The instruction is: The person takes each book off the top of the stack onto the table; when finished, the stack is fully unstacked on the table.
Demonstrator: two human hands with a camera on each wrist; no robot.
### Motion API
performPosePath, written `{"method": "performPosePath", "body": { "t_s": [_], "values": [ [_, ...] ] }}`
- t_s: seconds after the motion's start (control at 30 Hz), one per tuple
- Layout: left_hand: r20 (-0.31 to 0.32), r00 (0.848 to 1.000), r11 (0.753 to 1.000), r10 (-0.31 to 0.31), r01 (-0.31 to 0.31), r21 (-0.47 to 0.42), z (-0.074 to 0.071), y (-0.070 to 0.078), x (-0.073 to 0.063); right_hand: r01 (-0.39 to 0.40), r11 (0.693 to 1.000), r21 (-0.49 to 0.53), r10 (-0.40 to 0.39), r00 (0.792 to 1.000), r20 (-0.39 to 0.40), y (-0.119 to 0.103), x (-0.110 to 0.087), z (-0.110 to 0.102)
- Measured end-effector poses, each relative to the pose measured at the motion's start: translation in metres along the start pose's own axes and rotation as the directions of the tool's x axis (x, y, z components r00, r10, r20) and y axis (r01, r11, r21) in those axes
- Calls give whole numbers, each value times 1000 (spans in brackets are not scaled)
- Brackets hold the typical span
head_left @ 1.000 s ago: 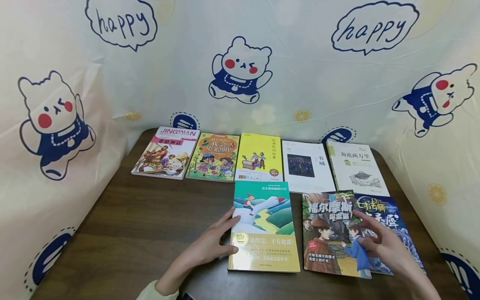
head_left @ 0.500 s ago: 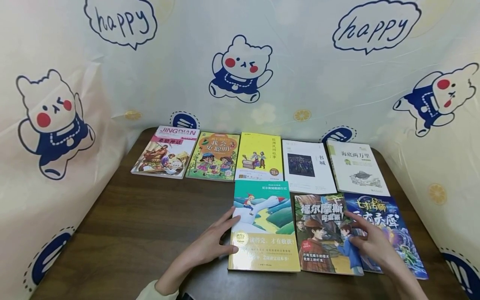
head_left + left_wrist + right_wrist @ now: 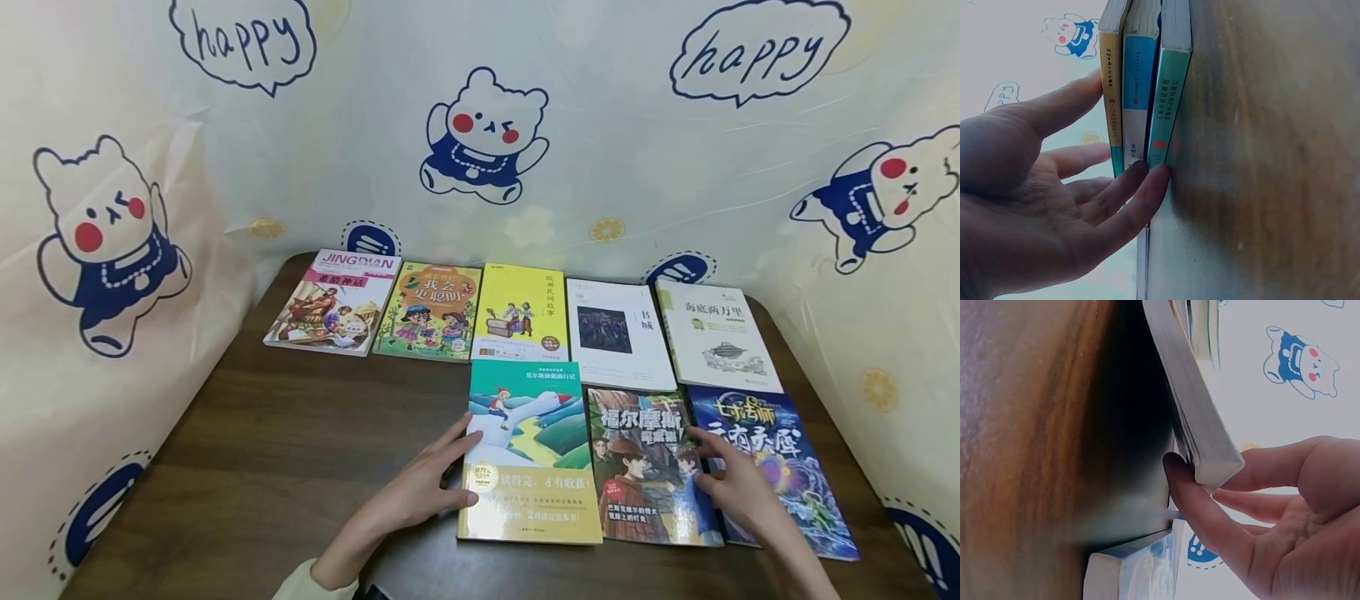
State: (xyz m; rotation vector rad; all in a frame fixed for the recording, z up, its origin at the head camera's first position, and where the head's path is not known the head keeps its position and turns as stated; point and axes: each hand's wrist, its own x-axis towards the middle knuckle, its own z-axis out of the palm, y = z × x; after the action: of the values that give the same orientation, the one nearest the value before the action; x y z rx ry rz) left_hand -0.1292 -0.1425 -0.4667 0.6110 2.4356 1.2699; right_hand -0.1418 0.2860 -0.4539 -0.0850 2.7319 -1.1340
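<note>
In the head view, my left hand (image 3: 423, 483) rests along the left edge of a green-and-yellow book (image 3: 532, 425). The left wrist view shows this book on top of a pile of three, with a blue-and-white book (image 3: 1136, 81) in the middle and a green book (image 3: 1172, 87) underneath. Thumb and spread fingers touch the spines. My right hand (image 3: 738, 483) pinches the right edge of a Sherlock Holmes book (image 3: 637, 475), one finger under it. In the right wrist view, that book's page block (image 3: 1194, 394) tilts up from the table. A blue fantasy book (image 3: 795, 467) lies right of it, partly behind the hand.
Along the back of the dark wood table (image 3: 300, 467) lies a row of books: a pink-and-white one (image 3: 333, 304), an orange-and-green one (image 3: 426, 312), a yellow one (image 3: 517, 308), a white one (image 3: 621, 333) and a pale green one (image 3: 720, 333). A cartoon-printed curtain (image 3: 637, 167) hangs behind.
The Sherlock Holmes book has moved left with my right hand, close to the green-and-yellow book, uncovering more of the blue fantasy book. My left hand has stayed in place.
</note>
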Motion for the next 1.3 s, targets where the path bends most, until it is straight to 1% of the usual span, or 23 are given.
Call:
{"method": "performPosePath", "body": {
  "t_s": [0.17, 0.47, 0.57, 0.83, 0.97, 1.1, 1.3],
  "values": [
    [0, 1000, 1000, -1, 1, -4, 0, 0, 0, 11, 997, -76, -11, 1000, -6, -4, 1, -2],
    [-5, 1000, 1000, -5, 5, 9, 1, 1, 0, -23, 992, -124, 20, 999, -27, -5, 6, -3],
    [-11, 1000, 1000, -7, 7, 7, 1, 1, 0, -33, 991, -131, 29, 999, -30, -4, 8, -3],
    [-7, 1000, 1000, -27, 27, 16, 2, 0, 0, -20, 987, -157, 12, 999, -52, -1, 11, -1],
    [1, 999, 999, -37, 37, 10, 2, 0, 1, -23, 988, -152, 12, 998, -69, -1, 11, -1],
    [-1, 1000, 1000, -31, 31, 2, 2, 0, 1, -24, 989, -144, 12, 996, -87, -3, 11, -2],
    [-4, 999, 999, -33, 33, 5, 1, 1, 0, 14, 988, -154, -29, 994, -101, -10, 11, -2]
  ]
}}
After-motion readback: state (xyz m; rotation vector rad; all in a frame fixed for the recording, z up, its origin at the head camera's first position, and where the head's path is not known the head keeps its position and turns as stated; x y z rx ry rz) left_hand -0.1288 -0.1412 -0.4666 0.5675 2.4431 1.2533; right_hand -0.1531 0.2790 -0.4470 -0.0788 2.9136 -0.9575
